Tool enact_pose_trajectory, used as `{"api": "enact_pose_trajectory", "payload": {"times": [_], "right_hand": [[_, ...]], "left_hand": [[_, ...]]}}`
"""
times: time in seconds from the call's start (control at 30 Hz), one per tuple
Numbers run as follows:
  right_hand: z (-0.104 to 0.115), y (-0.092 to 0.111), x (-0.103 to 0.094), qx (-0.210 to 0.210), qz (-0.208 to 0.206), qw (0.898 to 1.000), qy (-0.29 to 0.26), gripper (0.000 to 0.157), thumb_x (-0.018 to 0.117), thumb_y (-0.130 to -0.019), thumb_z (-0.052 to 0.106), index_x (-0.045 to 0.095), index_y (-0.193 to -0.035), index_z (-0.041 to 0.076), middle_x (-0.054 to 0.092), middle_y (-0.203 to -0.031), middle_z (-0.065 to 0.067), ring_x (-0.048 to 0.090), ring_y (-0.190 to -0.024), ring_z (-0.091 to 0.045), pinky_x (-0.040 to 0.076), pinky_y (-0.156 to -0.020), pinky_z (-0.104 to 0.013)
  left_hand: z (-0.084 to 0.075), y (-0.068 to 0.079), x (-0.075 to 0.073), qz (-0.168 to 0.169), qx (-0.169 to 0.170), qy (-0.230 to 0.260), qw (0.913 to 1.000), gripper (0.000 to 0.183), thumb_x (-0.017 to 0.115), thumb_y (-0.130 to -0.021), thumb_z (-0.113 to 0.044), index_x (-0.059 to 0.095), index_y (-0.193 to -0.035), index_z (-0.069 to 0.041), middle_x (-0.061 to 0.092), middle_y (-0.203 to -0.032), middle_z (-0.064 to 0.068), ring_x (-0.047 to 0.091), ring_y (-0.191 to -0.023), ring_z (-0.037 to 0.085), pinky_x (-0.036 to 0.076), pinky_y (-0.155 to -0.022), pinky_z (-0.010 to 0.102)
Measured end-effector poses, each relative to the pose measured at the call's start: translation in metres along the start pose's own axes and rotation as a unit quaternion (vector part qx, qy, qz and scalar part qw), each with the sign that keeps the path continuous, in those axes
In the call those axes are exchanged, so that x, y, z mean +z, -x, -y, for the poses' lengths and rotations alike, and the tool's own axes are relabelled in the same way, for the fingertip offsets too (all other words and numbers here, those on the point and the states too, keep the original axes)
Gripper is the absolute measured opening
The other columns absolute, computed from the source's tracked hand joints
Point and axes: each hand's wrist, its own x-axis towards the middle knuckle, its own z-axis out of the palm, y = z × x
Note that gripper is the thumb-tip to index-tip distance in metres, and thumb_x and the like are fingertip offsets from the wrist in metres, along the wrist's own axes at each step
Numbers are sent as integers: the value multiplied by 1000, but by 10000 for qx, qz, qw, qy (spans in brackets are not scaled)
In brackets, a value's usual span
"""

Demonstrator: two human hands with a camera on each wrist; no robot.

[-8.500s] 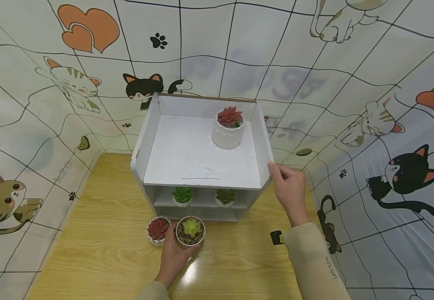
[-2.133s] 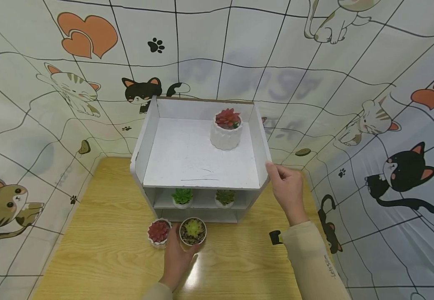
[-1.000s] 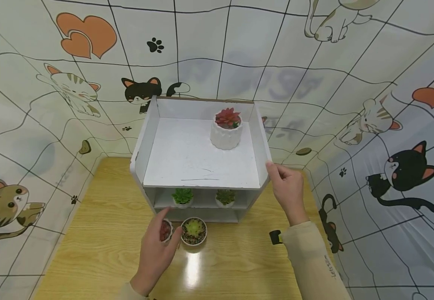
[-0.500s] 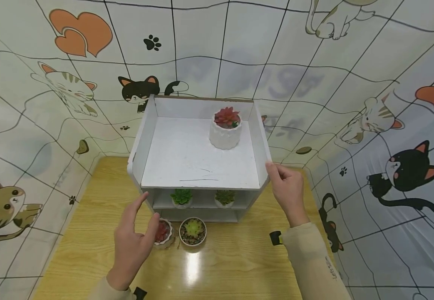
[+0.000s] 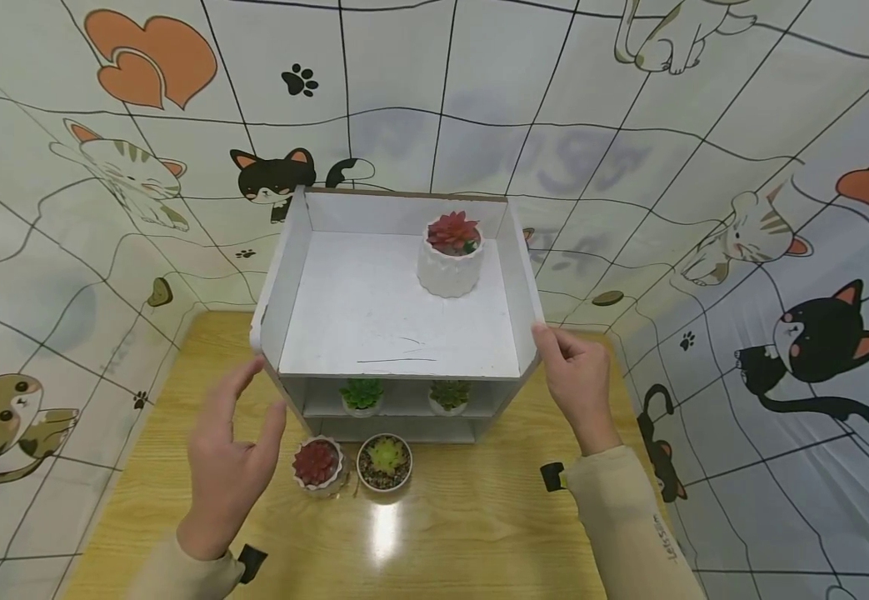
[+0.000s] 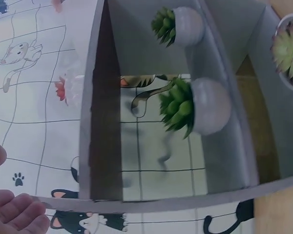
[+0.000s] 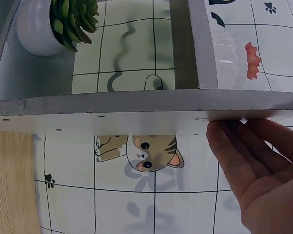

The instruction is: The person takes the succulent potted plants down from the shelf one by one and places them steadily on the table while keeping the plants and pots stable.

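Note:
My right hand (image 5: 576, 379) grips the edge of the right side panel of a white shelf unit (image 5: 397, 325). In the right wrist view, its fingers (image 7: 254, 161) lie against the panel's outer face. My left hand (image 5: 232, 454), thumb and fingers spread, is beside the lower left corner of the upper tray; I cannot tell whether it touches. On the table in front stand a red succulent (image 5: 317, 463) in a white pot and a yellow-green succulent (image 5: 385, 460) in a round white pot. A potted red succulent (image 5: 451, 254) stands on top, at the right.
Two green succulents, a bright one (image 5: 362, 396) and a darker one (image 5: 450, 396), stand in white pots on the middle shelf. Beneath is a wooden table (image 5: 479, 525). Walls with cat drawings (image 5: 277, 179) enclose it at the back and sides.
My left hand has let go of the yellow-green succulent's pot and moved left, past the red succulent, to the shelf unit's left side. My right hand stays on the right panel.

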Motion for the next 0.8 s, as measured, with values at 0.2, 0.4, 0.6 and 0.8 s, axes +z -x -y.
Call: {"api": "enact_pose_trajectory", "payload": {"times": [0.2,0.4,0.6,0.8], "right_hand": [[0,0,1,-94,-34,9999,-46,30,65,-102,24,83,-98,0,59,-57,-4,28,-46,-6,27,-46,-25],[0,0,1,-120,-51,9998,-115,29,65,-101,23,83,-98,0,59,-56,1,27,-45,-5,26,-46,-24],[-1,0,0,-135,-67,9999,-41,30,65,-102,23,82,-98,-1,58,-54,5,27,-45,-6,25,-45,-24],[-1,1,0,-20,-59,10000,58,32,65,-102,25,82,-98,-1,65,-61,-7,29,-47,-8,28,-47,-25]], "left_hand": [[-1,-19,-5,-176,241,-80,9995,46,64,-93,-18,64,-128,12,67,-124,29,62,-118,36,41,-110,21],[-4,-38,-8,11,262,117,9996,44,65,-91,-9,63,-129,13,65,-124,30,61,-118,37,44,-109,23],[-6,-53,-8,538,-102,43,9985,46,67,-90,1,60,-135,9,63,-128,26,61,-118,37,44,-108,18],[-5,-63,-5,709,-148,-136,9973,47,68,-90,1,58,-135,11,62,-124,28,63,-111,41,42,-104,11]]}}
